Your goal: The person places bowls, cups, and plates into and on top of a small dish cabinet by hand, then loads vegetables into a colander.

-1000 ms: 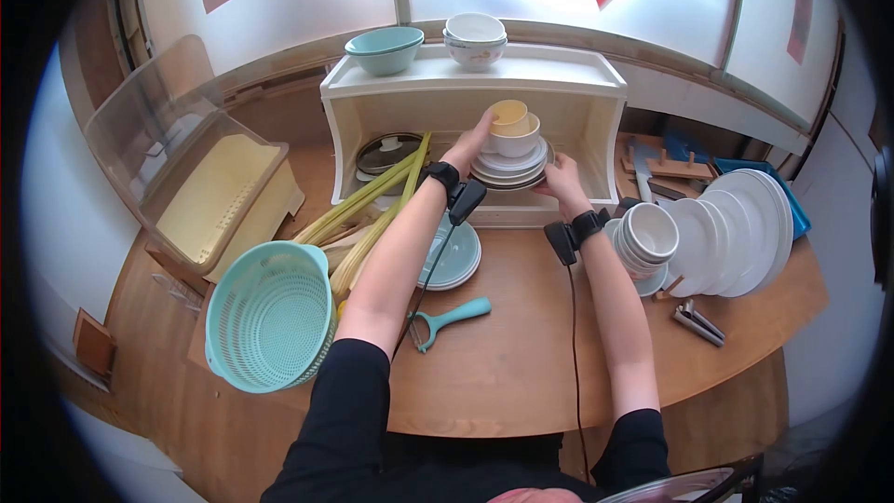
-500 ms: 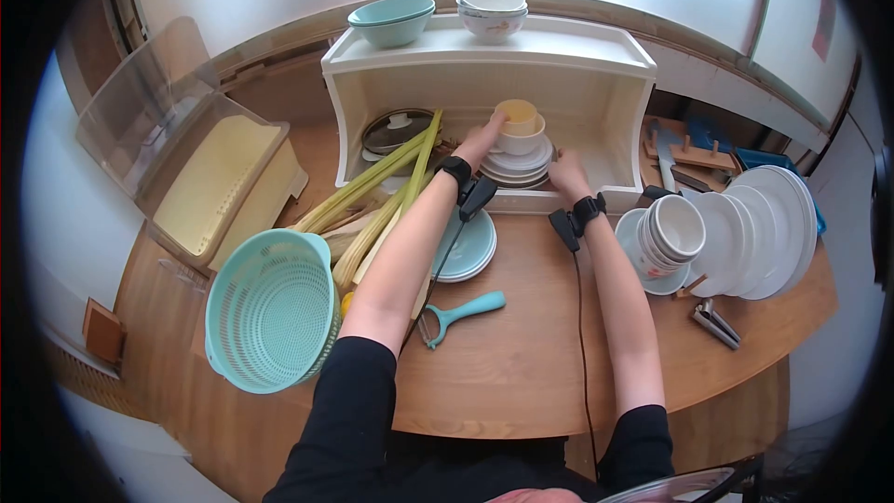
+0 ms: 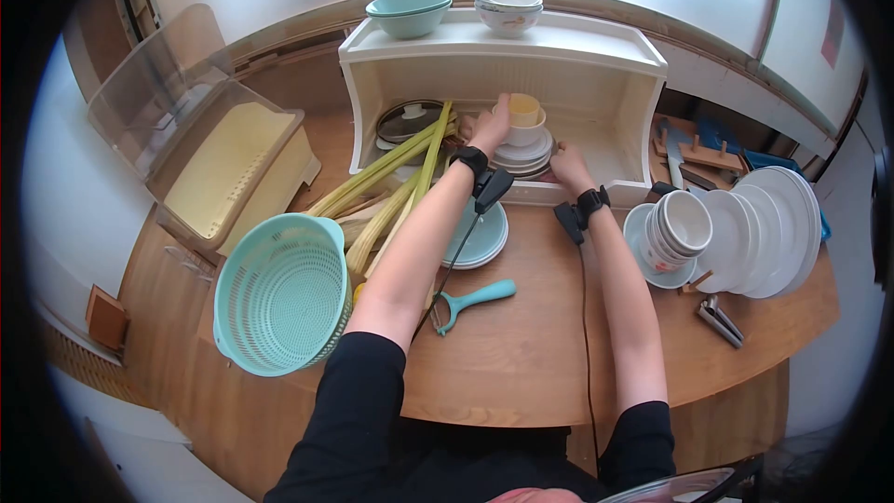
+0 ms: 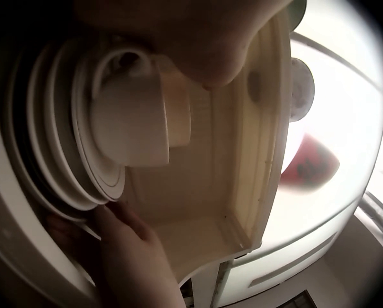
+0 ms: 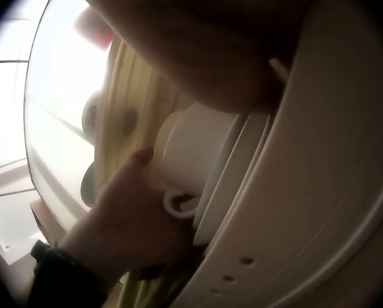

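Note:
A stack of dishes sits inside the white cabinet (image 3: 615, 144): plates (image 3: 523, 153), a white cup (image 3: 527, 134) with a handle, and a pale yellow cup (image 3: 524, 110) on top. My left hand (image 3: 486, 129) is at the stack's left side. Its thumb rises beside the yellow cup, and its other fingers are spread to the left near the stalks. At the right side, my right hand (image 3: 572, 168) holds the rims of the plates. In the left wrist view, that right hand (image 4: 130, 250) has its fingers at the plates' lower edge.
Long green stalks (image 3: 396, 168) and a pot lid (image 3: 410, 119) lie left of the stack. Mint plates (image 3: 484, 237), a peeler (image 3: 480, 296) and a mint colander (image 3: 284, 298) are in front. Bowls (image 3: 684, 224) and racked plates (image 3: 787, 233) stand on the right.
The stack has moved forward and down into the cabinet, carried by both hands. My left fingers show more to the left of the stack now. The head view has shifted slightly.

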The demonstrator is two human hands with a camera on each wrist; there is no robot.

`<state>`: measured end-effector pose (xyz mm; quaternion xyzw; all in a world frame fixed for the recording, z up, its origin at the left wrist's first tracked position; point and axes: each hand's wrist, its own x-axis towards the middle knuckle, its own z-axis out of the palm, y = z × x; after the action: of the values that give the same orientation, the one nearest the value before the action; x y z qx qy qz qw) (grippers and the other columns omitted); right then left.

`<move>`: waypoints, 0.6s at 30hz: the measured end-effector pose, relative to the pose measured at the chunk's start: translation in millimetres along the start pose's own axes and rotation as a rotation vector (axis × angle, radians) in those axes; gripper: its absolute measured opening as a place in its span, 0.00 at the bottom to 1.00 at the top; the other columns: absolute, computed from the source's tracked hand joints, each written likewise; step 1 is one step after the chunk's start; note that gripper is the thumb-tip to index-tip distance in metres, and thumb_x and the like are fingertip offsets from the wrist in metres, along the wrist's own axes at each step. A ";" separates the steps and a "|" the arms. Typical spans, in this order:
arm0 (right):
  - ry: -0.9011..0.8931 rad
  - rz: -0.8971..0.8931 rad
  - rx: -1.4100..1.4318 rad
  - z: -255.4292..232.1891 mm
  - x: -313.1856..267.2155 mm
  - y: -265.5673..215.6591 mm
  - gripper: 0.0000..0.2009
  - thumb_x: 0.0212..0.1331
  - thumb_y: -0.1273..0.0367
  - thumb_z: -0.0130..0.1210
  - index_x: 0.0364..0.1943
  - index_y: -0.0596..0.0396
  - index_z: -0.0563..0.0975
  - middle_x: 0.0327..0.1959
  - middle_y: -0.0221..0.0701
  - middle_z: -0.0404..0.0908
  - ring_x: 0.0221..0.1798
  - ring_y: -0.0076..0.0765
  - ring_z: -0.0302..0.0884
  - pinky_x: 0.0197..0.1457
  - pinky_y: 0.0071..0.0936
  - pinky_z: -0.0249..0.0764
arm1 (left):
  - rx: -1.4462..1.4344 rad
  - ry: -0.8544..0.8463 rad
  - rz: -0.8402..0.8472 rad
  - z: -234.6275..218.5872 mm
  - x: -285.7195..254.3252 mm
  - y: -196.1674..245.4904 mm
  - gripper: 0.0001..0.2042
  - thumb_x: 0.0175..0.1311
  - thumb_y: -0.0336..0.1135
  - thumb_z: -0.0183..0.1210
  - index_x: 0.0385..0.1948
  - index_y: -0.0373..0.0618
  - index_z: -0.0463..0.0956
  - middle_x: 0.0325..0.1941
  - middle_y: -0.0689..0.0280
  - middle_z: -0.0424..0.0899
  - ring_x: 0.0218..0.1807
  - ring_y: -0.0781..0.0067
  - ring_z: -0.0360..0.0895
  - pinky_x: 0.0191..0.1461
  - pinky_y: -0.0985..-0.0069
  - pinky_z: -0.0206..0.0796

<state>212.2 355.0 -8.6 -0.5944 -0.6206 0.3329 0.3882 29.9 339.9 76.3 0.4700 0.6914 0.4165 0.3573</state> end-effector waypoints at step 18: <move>0.193 -0.489 0.204 -19.5 -183.8 -46.8 0.14 0.65 0.77 0.45 0.53 0.61 0.75 0.47 0.44 0.82 0.51 0.40 0.80 0.54 0.33 0.74 | 1.254 0.110 0.260 -78.4 -58.7 -6.6 0.69 0.32 0.52 0.78 0.74 0.38 0.33 0.68 0.35 0.58 0.68 0.35 0.61 0.67 0.40 0.53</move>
<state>205.4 167.6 25.8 -0.4140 -0.6690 0.2319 0.5721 -24.1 264.0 107.5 0.6478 0.7582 -0.0035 -0.0749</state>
